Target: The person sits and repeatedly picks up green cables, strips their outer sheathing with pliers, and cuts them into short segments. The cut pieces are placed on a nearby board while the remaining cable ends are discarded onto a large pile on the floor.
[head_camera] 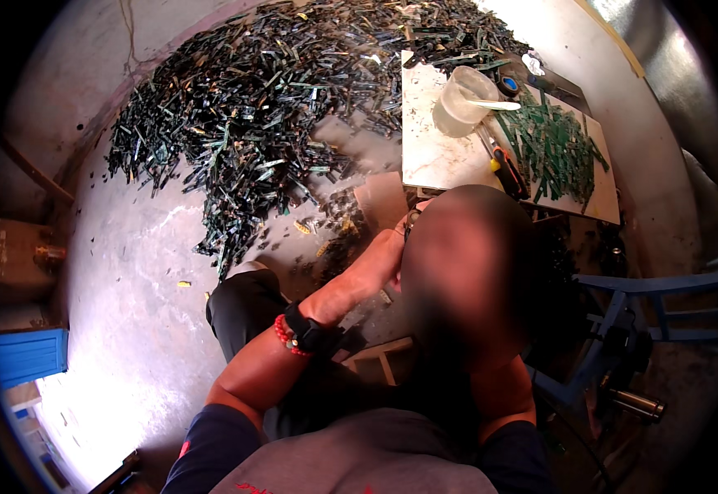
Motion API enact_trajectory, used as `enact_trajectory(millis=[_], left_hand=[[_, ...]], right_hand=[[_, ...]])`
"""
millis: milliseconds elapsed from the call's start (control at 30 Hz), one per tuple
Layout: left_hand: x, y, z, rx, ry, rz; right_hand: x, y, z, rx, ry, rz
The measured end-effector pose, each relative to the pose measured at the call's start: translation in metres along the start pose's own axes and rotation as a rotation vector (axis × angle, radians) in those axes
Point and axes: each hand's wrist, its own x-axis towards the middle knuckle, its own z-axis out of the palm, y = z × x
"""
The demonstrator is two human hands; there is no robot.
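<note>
My left hand (389, 250) is raised before my chest at the left edge of a large blurred patch, its fingers mostly hidden. A small dark round thing (412, 221) shows by the fingers; whether it is held I cannot tell. My right forearm (502, 386) runs up into the same blur, which hides my right hand. Beyond lies a board (423, 148) with a cloudy plastic tub (461, 105), a white stick-like tool (495, 105) across its rim, a screwdriver with an orange and black handle (510, 176), a blue-centred roll (509, 85) and many green strips (556, 148).
A large heap of dark and green strips (241, 117) covers the floor ahead and left. Yellow pieces (184, 284) lie scattered. A blue metal frame (612, 321) stands at the right, a small wooden frame (383, 355) below my hands, and a blue box-like object (28, 357) far left.
</note>
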Motion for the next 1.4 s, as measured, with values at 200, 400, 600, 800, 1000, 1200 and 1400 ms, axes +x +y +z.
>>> enact_trajectory(millis=[200,400,600,800,1000,1200,1400], left_hand=[[0.0,-0.013,-0.009,0.007,-0.132,0.032],[0.01,-0.018,-0.009,-0.092,-0.054,-0.083],[0.014,-0.021,-0.008,-0.211,-0.027,-0.123],[0.004,-0.008,-0.006,-0.233,0.074,-0.139],[0.012,-0.001,-0.025,-0.467,0.222,-0.168],[0.015,-0.003,-0.021,-0.47,0.382,-0.076],[0.026,-0.018,-0.034,-0.555,0.335,-0.014]], right_hand=[[-0.003,0.006,0.001,-0.163,0.022,0.026],[-0.007,0.005,0.0,-0.026,0.052,0.107],[-0.005,0.001,-0.002,-0.025,0.048,0.009],[-0.002,-0.007,-0.015,-0.342,0.0,0.003],[-0.011,-0.018,-0.025,-0.329,-0.044,0.056],[-0.024,-0.026,-0.004,-0.506,-0.097,-0.124],[-0.047,-0.009,0.022,-0.569,-0.118,-0.343]])
